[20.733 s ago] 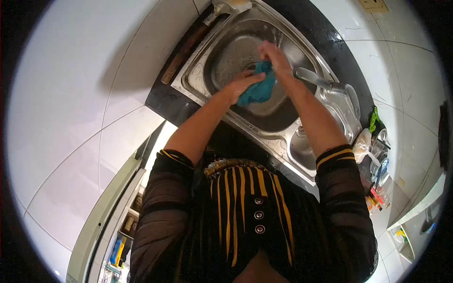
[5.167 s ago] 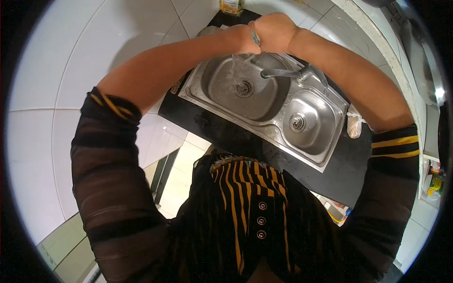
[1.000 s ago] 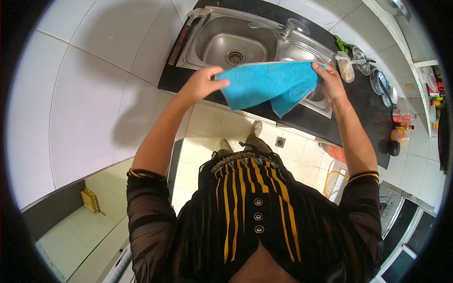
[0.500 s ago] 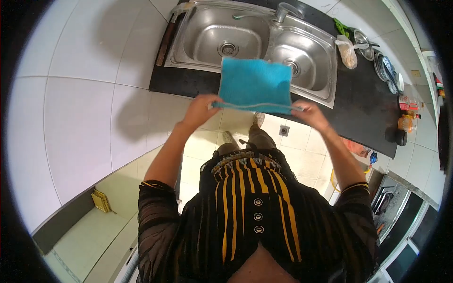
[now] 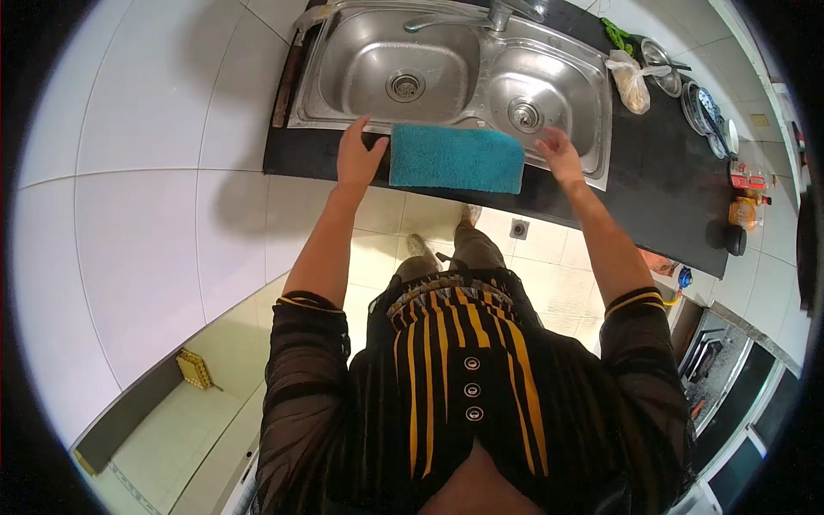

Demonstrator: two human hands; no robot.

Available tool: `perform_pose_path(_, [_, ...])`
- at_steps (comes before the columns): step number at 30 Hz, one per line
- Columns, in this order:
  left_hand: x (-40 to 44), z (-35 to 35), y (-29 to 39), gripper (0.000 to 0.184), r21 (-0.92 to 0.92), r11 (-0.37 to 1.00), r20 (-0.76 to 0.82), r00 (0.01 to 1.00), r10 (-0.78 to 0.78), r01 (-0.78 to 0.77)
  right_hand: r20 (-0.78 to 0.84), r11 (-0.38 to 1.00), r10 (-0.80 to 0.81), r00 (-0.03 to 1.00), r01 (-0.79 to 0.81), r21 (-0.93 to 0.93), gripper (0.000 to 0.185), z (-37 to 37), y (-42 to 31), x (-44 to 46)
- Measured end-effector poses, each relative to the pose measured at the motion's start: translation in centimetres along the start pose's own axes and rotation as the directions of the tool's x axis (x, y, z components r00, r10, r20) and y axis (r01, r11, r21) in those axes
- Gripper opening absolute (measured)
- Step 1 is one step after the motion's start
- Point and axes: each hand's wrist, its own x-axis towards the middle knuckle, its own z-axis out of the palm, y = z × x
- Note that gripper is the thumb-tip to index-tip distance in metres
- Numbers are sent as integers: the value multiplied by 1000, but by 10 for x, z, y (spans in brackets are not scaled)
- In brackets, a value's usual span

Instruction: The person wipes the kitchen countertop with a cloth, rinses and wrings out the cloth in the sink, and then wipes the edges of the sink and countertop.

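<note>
A blue cloth (image 5: 457, 159) lies spread over the front edge of the black counter, just in front of the steel double sink (image 5: 479, 114). To its left is my left hand (image 5: 359, 156), fingers apart, holding nothing. My right hand (image 5: 560, 156) is off the cloth's right end, near the small basin, with its fingers apart and nothing in them. Above the basins stands the metal faucet (image 5: 498, 15), its spout pointing left over the large basin.
At the right on the black counter (image 5: 661, 189) are a plastic bag with food (image 5: 631, 86), green vegetables (image 5: 617, 36), a metal bowl (image 5: 659, 64), stacked dishes (image 5: 705, 116) and bottles (image 5: 743, 214). A gas stove (image 5: 705, 360) is at the lower right.
The cloth, earlier held between both my hands, has been laid down at the sink's front edge. Both my hands have let go and moved apart from it.
</note>
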Motion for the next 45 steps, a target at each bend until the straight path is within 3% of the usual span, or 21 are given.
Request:
perform_pose_path(1, [-2, 0, 0, 46, 127, 991, -85, 995, 44, -33, -2, 1000, 0, 1000, 0, -2, 33, -6, 3, -1])
perform_pose_path(2, [-11, -1, 0, 39, 140, 988, -100, 992, 81, -66, 213, 962, 268, 940, -248, -115, 37, -17, -4, -7])
perform_pose_path(3, [-22, 1, -6, 39, 140, 988, -102, 992, 81, -66, 380, 853, 520, 765, -443, -275, 41, -23, -11, -13])
perform_pose_path(5, [-48, 4, -19, 31, 48, 999, 64, 998, -8, 5, 378, 846, 530, 759, -444, -295, 43, -14, -10, -30])
perform_pose_path(7, [-77, 12, -23, 26, 11, 999, 74, 997, -36, 36, 377, 838, 541, 752, -444, -317, 46, 4, -16, -37])
perform_pose_path(10, [-102, 16, -6, 17, -106, 989, 71, 993, -99, 106, 239, 918, 200, 950, -96, -384, 46, 39, -9, -42])
perform_pose_path(13, [-110, 0, 2, 14, -167, 976, 37, 991, -132, 136, 117, 940, 220, 968, -179, -289, 41, 58, 6, -31])
perform_pose_path(14, [-112, -7, 2, 15, -184, 970, 27, 987, -158, 160, 130, 942, 211, 969, -165, -293, 41, 58, -11, -29])
perform_pose_path(16, [-119, -20, -6, 15, -205, 960, 12, 981, -192, 190, 220, 981, 164, 962, -183, 70, 34, 52, -73, -35])
perform_pose_path(17, [-122, -25, -11, 16, -200, 956, 12, 976, -218, 216, 225, 982, 158, 961, -176, 63, 34, 61, -89, -39])
perform_pose_path(20, [-135, -33, -26, 16, -219, 939, 7, 963, -269, 264, 386, 992, -128, 913, 123, 38, 28, 85, -134, -54])
perform_pose_path(23, [-157, -46, -39, 17, -239, 916, 0, 944, -330, 321, 600, 989, -116, 792, 34, 146, 25, 90, -156, -62])
perform_pose_path(24, [-167, -50, -45, 18, -241, 904, 1, 932, -364, 353, 584, 913, -356, 730, 405, 50, 26, 87, -145, -55])
perform_pose_path(25, [-178, -53, -53, 18, -251, 898, -11, 927, -376, 361, 593, 697, -558, 580, 716, -45, 28, 85, -136, -49])
perform_pose_path(26, [-192, -57, -63, 18, -229, 880, -3, 903, -429, 417, 608, 689, -558, 565, 723, -39, 28, 85, -135, -44])
perform_pose_path(28, [-217, -68, -69, 19, -217, 833, -1, 853, -522, 510, 747, 231, -626, 223, 968, -96, 35, 92, -137, -36])
perform_pose_path(32, [-268, -81, -76, 17, -246, 756, -66, 767, -638, 607, 833, 221, -543, 103, 975, 23, 47, 162, -124, -28])
perform_pose_path(34, [-284, -85, -75, 17, -214, 735, -93, 735, -671, 644, 778, 261, -607, 163, 965, 2, 54, 208, -140, -30])
perform_pose_path(39, [-304, -59, -61, 17, -437, 604, -117, 623, -773, 667, 622, 290, -751, 223, 957, 7, 55, 316, -187, -22])
perform_pose_path(42, [-275, -46, -28, 17, -438, 632, -120, 655, -746, 640, 570, 326, -774, 276, 945, -15, 56, 312, -178, -27])
perform_pose_path(45, [-242, -28, -6, 18, -451, 655, -92, 698, -710, 606, 641, 288, -751, 158, 952, 103, 56, 246, -139, -34])
